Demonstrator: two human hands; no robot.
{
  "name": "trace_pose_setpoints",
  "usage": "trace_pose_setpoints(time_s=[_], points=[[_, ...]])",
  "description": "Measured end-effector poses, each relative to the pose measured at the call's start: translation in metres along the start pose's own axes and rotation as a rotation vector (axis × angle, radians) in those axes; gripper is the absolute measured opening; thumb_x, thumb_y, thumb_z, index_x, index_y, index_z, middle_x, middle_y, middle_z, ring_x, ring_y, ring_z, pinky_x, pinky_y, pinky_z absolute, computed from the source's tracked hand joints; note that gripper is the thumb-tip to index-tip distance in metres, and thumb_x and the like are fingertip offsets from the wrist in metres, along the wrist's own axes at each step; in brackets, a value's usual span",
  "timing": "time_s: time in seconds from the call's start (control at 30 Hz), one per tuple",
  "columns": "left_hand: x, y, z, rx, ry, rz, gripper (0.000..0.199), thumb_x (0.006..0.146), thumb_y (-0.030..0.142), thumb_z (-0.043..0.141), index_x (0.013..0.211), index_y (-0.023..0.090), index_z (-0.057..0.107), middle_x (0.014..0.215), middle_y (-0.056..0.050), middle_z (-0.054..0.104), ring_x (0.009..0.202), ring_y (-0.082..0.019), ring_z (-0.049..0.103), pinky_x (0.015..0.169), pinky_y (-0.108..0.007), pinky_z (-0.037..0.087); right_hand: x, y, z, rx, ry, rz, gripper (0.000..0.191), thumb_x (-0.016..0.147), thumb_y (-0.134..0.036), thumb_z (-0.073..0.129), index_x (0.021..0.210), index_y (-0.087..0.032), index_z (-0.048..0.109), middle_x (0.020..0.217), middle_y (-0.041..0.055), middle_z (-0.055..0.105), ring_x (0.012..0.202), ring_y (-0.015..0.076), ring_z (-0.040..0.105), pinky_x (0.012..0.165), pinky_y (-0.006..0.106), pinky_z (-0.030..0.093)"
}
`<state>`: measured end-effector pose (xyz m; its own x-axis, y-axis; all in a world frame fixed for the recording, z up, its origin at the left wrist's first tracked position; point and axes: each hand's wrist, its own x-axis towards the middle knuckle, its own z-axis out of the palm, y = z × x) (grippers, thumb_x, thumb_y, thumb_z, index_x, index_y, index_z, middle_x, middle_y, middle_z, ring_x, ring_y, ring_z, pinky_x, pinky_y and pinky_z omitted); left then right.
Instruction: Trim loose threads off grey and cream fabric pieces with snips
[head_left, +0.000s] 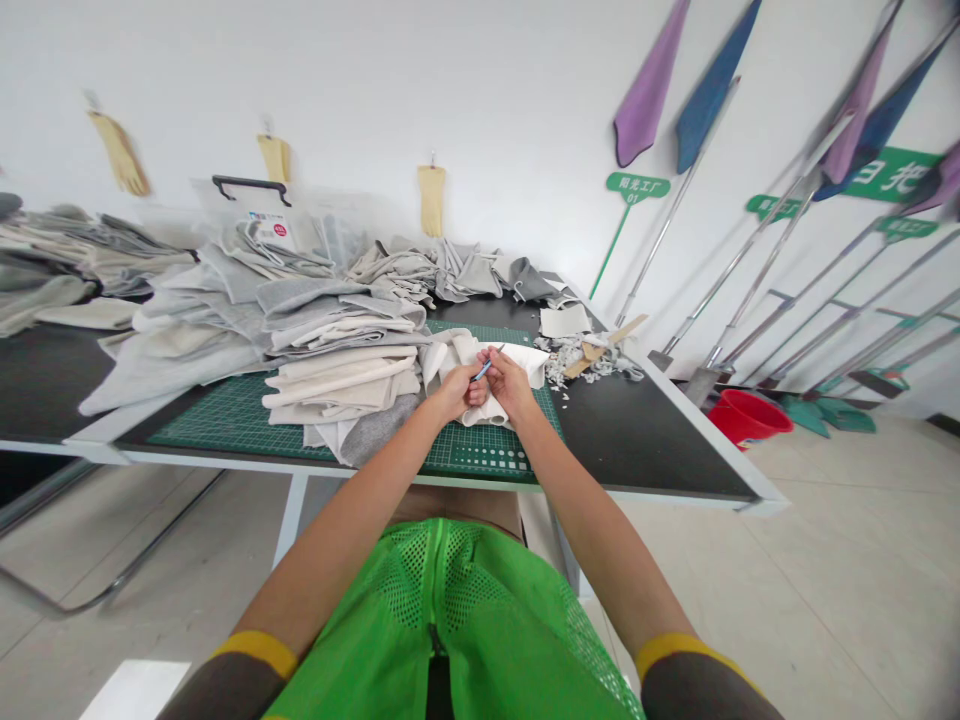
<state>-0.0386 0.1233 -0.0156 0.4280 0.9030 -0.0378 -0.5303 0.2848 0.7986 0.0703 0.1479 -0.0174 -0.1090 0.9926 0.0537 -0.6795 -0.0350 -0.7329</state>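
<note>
We are working at a black table (645, 440), with our left hand (454, 392) and right hand (511, 386) close together above a green cutting mat (480, 455). Our left hand is clenching a small blue-handled tool (484, 369), its tip pointing toward our right hand, and our right hand is grasping a cream cloth (525, 366), which is lying on the mat's far half. Just left of the hands, a stack of folded fabric (341, 375) is sitting on the mat, with grey and beige fabric heaped behind it. To the right, a pile of pale scraps (577, 360) is lying on the table, and a red bucket (746, 415) is standing on the floor further right.
</note>
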Motion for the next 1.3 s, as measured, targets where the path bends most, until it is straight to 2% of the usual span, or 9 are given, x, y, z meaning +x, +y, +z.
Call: trace_pose_setpoints(time_s=[0.13,0.3,0.43,0.6,0.77,0.9,1.1,1.2,1.3], points=[[-0.0005,0.0007,0.0008,0.0,-0.007,0.001,0.031,0.094,0.027,0.033,0.073,0.014,0.052,0.04,0.007,0.031,0.029,-0.007,0.028,0.031,-0.016,0.023,-0.0006,-0.0003,0.0012,0.016,-0.025,-0.001,0.011,0.075,-0.014,0.066,0.086,-0.017,0.066,0.09,0.0028,0.073,0.086,0.0119,0.068,0.075,0.017,0.055],[-0.0012,0.0014,0.0018,0.005,-0.003,-0.002,0.031,0.094,0.027,0.033,0.073,0.014,0.052,0.039,0.007,0.031,0.029,-0.007,0.028,0.031,-0.016,0.022,-0.001,-0.0004,0.0018,0.005,0.006,0.004,0.01,0.073,-0.013,0.067,0.083,-0.016,0.067,0.081,0.0015,0.073,0.076,0.0105,0.068,0.07,0.017,0.055],[-0.0012,0.0018,0.002,0.005,-0.01,0.0,0.031,0.094,0.025,0.032,0.074,0.014,0.053,0.039,0.007,0.031,0.029,-0.007,0.028,0.031,-0.017,0.022,-0.0006,-0.0003,0.0014,0.041,-0.029,-0.011,0.011,0.075,-0.013,0.065,0.085,-0.016,0.066,0.088,0.0029,0.073,0.084,0.0111,0.068,0.073,0.016,0.055],[0.0003,0.0007,0.0005,-0.001,-0.003,-0.001,0.026,0.092,0.028,0.04,0.072,0.015,0.051,0.04,0.008,0.031,0.029,-0.006,0.028,0.031,-0.016,0.022,-0.0008,-0.0003,0.001,0.008,-0.006,-0.006,0.01,0.075,-0.012,0.066,0.084,-0.016,0.066,0.084,0.0023,0.073,0.079,0.0112,0.068,0.073,0.018,0.055],[-0.0005,0.0014,0.0017,0.001,-0.001,-0.004,0.029,0.093,0.028,0.036,0.072,0.014,0.052,0.04,0.008,0.03,0.029,-0.006,0.028,0.031,-0.016,0.022,-0.0002,-0.0003,0.0012,0.035,-0.039,-0.006,0.011,0.076,-0.013,0.065,0.086,-0.016,0.066,0.091,0.0037,0.073,0.086,0.0118,0.068,0.075,0.018,0.055],[-0.0017,0.0018,0.0029,0.01,0.002,-0.003,0.03,0.093,0.026,0.035,0.072,0.014,0.052,0.039,0.008,0.03,0.029,-0.006,0.027,0.031,-0.016,0.022,-0.0004,0.0002,0.0008,0.01,-0.012,-0.008,0.01,0.074,-0.013,0.067,0.084,-0.015,0.066,0.084,0.003,0.073,0.078,0.0105,0.068,0.072,0.017,0.055],[-0.0006,0.0007,0.0014,0.01,-0.005,0.006,0.029,0.093,0.028,0.035,0.072,0.015,0.051,0.04,0.007,0.031,0.029,-0.007,0.028,0.031,-0.017,0.022,0.0,0.0001,0.0005,0.037,-0.044,-0.006,0.011,0.076,-0.014,0.065,0.086,-0.017,0.066,0.091,0.0029,0.072,0.085,0.0107,0.068,0.073,0.016,0.055],[-0.0002,0.0003,0.0005,0.014,-0.01,0.007,0.031,0.094,0.027,0.034,0.072,0.015,0.051,0.04,0.007,0.03,0.029,-0.007,0.028,0.031,-0.017,0.022,0.0003,0.0005,0.0005,0.01,-0.014,-0.006,0.01,0.075,-0.015,0.066,0.084,-0.017,0.067,0.087,0.0022,0.072,0.08,0.0105,0.068,0.068,0.015,0.055],[-0.0004,0.0003,0.0001,0.02,-0.013,0.007,0.032,0.094,0.026,0.034,0.069,0.015,0.05,0.04,0.007,0.031,0.03,-0.007,0.029,0.032,-0.018,0.022,0.0005,0.0008,0.0003,-0.004,0.006,-0.001,0.011,0.074,-0.013,0.067,0.084,-0.017,0.066,0.084,0.0019,0.072,0.078,0.0103,0.068,0.071,0.017,0.055]])
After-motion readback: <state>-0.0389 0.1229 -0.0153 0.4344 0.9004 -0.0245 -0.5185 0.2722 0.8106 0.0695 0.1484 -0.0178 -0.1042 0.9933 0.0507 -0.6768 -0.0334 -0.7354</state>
